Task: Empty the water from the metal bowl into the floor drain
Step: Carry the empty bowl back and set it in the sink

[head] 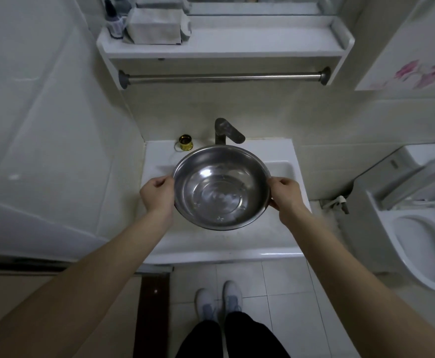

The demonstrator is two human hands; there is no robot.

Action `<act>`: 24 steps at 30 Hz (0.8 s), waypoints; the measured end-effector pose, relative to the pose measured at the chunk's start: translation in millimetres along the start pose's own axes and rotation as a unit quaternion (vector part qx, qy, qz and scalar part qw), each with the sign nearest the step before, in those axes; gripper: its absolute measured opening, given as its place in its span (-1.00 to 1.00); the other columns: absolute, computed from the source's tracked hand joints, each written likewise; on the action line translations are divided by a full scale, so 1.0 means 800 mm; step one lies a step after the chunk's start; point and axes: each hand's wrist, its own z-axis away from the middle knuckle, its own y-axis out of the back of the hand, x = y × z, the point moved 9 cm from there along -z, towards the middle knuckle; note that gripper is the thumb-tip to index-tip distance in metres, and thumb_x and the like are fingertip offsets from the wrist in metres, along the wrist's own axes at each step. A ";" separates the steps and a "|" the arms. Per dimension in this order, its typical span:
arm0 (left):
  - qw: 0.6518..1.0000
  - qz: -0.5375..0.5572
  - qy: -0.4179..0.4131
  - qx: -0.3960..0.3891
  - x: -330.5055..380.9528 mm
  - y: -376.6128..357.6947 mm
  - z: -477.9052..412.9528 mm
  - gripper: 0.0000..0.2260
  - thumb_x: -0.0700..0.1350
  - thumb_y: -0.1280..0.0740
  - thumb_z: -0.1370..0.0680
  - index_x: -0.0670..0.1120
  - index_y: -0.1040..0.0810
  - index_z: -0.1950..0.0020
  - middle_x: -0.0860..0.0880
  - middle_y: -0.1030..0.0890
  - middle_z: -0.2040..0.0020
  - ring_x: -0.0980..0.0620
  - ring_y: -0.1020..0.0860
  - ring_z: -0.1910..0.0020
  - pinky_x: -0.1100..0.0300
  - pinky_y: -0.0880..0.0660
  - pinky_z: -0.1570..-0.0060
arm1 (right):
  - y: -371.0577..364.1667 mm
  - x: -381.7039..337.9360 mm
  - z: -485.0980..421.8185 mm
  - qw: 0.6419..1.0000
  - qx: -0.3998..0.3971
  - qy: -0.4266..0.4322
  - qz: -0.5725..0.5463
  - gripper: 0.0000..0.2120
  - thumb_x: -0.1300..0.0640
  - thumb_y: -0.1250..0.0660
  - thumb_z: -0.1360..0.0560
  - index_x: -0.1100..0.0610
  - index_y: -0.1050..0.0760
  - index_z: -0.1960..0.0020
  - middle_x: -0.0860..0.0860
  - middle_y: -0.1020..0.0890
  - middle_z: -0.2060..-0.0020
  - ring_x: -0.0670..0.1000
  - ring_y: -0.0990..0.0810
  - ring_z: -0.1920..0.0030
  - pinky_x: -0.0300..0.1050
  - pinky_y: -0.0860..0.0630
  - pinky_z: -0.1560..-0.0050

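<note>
Small tiled bathroom, seen from above. Pale wall panel fills the left side. Floor tiles off-white, with a dark threshold strip at lower left. No drain can be made out on the visible floor.

White washbasin stands against the back wall, dark faucet at its rear centre, a small gold cap-like object on the rim just left of the faucet. Above: a white shelf with a metal rail under it. At the shelf's left end, a dark bottle beside a grey-white wrapped pack. Toilet at far right, lid raised.

Left hand clasps the left rim of the metal bowl, fingers curled under, thumb on the edge. The bowl is held over the basin, about level, slightly tipped toward the camera. A shallow layer of clear water lies in its bottom, rippled. Right hand closes on the right rim in the same way.

White shoes on the tiles below, toes toward the basin.
</note>
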 end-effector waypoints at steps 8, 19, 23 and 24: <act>1.000 -0.006 0.022 0.004 -0.037 0.004 0.007 -0.93 -0.23 -0.37 -0.38 -0.08 -0.58 0.27 -0.02 -0.58 0.34 0.01 -0.51 0.35 0.17 -0.49 0.31 | -0.003 0.032 -0.003 1.000 -0.009 -0.017 0.020 -0.85 0.21 -0.24 -0.60 0.17 -0.54 0.11 0.18 -0.50 0.21 0.16 -0.48 0.18 -0.07 -0.61 0.23; 0.999 -0.021 0.037 0.010 -0.067 0.007 0.001 -0.94 -0.26 -0.37 -0.39 -0.16 -0.63 0.18 -0.06 -0.61 0.28 -0.02 -0.54 0.28 0.06 -0.54 0.23 | -0.010 0.066 -0.009 0.998 -0.002 -0.048 0.035 -0.78 0.20 -0.26 -0.60 0.32 -0.62 0.04 0.20 -0.53 0.19 0.16 -0.52 0.17 -0.11 -0.62 0.28; 0.999 -0.028 0.045 0.002 -0.080 0.008 -0.001 -0.92 -0.26 -0.36 -0.40 -0.18 -0.63 0.15 -0.06 -0.62 0.26 -0.01 -0.54 0.29 0.08 -0.54 0.25 | -0.012 0.079 -0.016 0.998 0.000 -0.064 0.030 -0.71 0.22 -0.25 -0.60 0.45 -0.59 -0.06 0.20 -0.56 0.19 0.16 -0.55 0.17 -0.05 -0.64 0.20; 0.998 -0.030 0.049 -0.001 -0.083 0.008 -0.001 -0.91 -0.25 -0.35 -0.40 -0.18 -0.64 0.14 -0.05 -0.61 0.27 0.00 -0.53 0.30 0.12 -0.53 0.28 | -0.012 0.081 -0.017 0.997 -0.001 -0.067 0.029 -0.71 0.22 -0.25 -0.60 0.46 -0.58 -0.08 0.21 -0.57 0.18 0.16 -0.55 0.17 -0.05 -0.64 0.20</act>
